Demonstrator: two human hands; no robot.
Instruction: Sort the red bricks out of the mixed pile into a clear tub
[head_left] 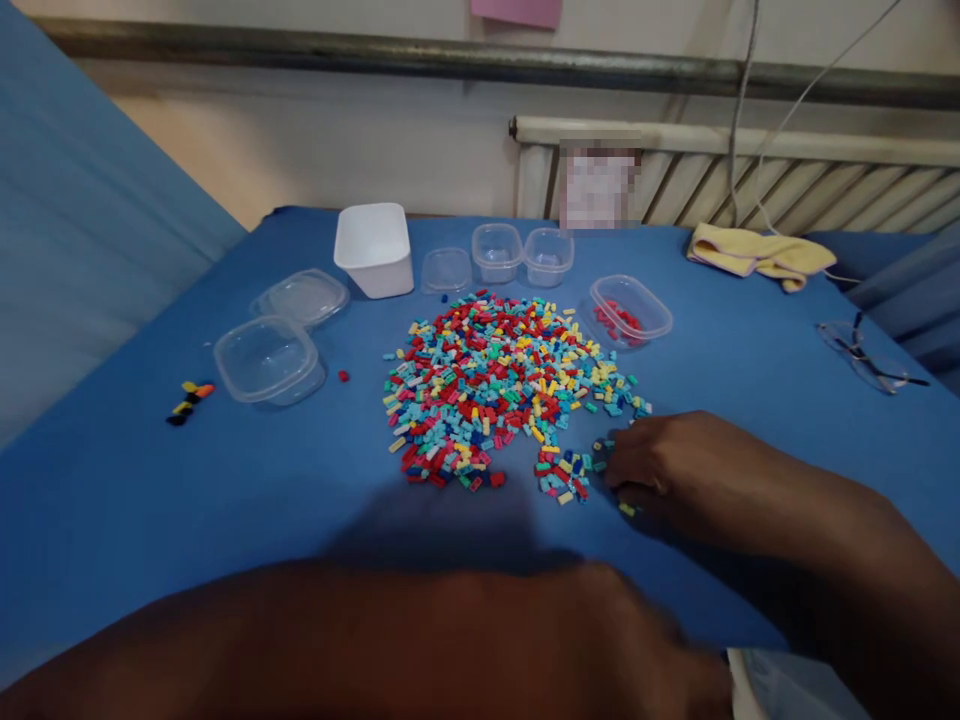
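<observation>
A wide pile of small toy building bricks in red, light blue, yellow and green lies mid-table. My right hand reaches down at the pile's near right edge, its fingers curled together on the cloth; whatever they pinch is hidden. Beside those fingertips is a small separate cluster of bricks. My left forearm crosses the bottom of the view, and my left hand is smeared by motion, its fingers hidden. A clear tub holding red bricks stands beyond my right hand.
Left are an open clear tub, a clear lid and some black, yellow and orange pieces. At the back stand a white container and two small clear tubs. A yellow cloth and eyeglasses lie right.
</observation>
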